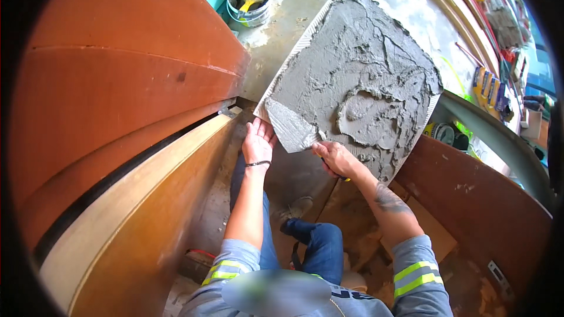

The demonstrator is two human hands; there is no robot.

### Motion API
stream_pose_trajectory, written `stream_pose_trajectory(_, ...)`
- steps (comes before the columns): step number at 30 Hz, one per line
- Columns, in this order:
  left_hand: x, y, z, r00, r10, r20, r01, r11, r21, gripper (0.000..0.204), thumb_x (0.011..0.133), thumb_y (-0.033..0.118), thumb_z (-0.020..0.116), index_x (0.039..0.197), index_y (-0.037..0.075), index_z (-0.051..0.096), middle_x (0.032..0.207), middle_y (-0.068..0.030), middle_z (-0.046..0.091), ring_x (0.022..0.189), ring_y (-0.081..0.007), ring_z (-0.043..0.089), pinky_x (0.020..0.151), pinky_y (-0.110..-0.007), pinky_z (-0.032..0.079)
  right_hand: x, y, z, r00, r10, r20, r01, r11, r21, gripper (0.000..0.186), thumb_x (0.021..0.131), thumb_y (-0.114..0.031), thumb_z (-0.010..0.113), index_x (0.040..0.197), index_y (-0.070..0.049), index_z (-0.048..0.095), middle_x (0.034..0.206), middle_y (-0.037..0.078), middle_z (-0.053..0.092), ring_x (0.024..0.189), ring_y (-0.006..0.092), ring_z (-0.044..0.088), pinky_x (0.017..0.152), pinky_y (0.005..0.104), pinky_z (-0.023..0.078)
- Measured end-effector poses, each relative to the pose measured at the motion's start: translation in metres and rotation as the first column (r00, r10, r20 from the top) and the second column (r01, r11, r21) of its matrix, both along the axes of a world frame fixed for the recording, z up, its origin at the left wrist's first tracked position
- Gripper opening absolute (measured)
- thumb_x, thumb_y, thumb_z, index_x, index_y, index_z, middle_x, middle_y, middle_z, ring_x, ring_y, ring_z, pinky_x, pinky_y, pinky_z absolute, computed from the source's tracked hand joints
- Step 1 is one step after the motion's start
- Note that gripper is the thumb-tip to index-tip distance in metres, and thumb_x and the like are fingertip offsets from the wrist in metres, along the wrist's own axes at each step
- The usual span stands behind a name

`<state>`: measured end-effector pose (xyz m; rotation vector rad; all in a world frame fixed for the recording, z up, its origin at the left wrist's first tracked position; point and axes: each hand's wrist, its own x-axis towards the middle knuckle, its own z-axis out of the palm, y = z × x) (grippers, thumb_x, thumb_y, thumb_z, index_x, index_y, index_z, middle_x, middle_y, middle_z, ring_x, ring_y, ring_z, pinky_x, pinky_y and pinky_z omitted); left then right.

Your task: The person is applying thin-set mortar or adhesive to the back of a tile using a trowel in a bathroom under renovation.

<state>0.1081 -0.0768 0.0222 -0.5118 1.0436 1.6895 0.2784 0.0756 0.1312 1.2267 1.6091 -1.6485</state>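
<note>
"Tile (306, 39) first: where does it lie, and what is it like?"

"It is flat and four-cornered, just past 1 o'clock from the middle of the view, over a grey surface (267, 44) blotched with white. Its pale edge is finely ridged, and thick grey mortar (335, 73) covers nearly all its top."

"Smooth mortar?"

"Anything but. It looks wet and lumpy, torn into creases toward 1 o'clock, and at 5 o'clock from the tile's middle there is a wide, rounded hollow with a raised, ragged lip."

"And the hands?"

"The right hand (338, 158), at 6 o'clock from the tile, is wrapped around the handle of a trowel (291, 128). The blade is broad, flat and tapering, coated in streaked mortar, and sits at the tile's 8 o'clock corner, jutting past the edge. The left hand (258, 142) is palm up, fingers loosely stretched to that same corner; whether they bear any weight I cannot tell."

"What about containers?"

"A round bucket (254, 21) stands at 10 o'clock from the tile, its wall pale and splashed, with a wire handle. A brush (249, 4) with a yellow handle leans in it; how much else is inside I cannot tell. Round tubs (443, 134) sit at 4 o'clock, their contents hidden."
</note>
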Motion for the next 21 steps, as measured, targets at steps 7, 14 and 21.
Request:
stream_pose_trajectory(7,0.006,0.0,-0.002,0.997,0.034,0.065,-0.039,0.997,0.07,0.073,0.094,0.053,0.033,0.146,0.007,0.01,0.153,-0.0137,0.009,0.14,-0.0344,0.011,0.111,-0.049,0.013,0.05,-0.011,0.011,0.928,0.32,0.191,-0.372,0.749,0.548,0.04,0.091,-0.043,0.047,0.101,-0.007,0.063,0.082,0.025,0.063,0.08,0.0417,0.061,0.07,0.0496,0.048)
stream_pose_trajectory(14,0.008,0.007,0.003,0.998,-0.026,0.06,0.029,0.999,-0.039,0.073,0.095,0.054,0.03,0.147,0.009,0.007,0.152,-0.0154,0.013,0.137,-0.0365,0.021,0.11,-0.05,0.017,0.121,-0.019,0.051,0.828,-0.537,0.161,0.535,0.843,0.061,0.045,0.094,-0.047,0.043,0.097,-0.005,0.059,0.058,0.005,0.052,0.047,0.0145,0.05,0.042,0.03,0.041)
stream_pose_trajectory(21,0.009,-0.001,-0.002,0.998,-0.064,-0.026,0.063,0.997,-0.045,0.072,0.094,0.056,0.029,0.146,0.008,0.014,0.151,-0.0155,0.016,0.137,-0.035,0.022,0.11,-0.049,0.016,0.091,-0.053,0.025,0.851,-0.516,0.099,0.518,0.856,0.007,0.049,0.093,-0.048,0.043,0.098,-0.002,0.056,0.057,0.004,0.049,0.046,0.0126,0.048,0.044,0.0301,0.043)
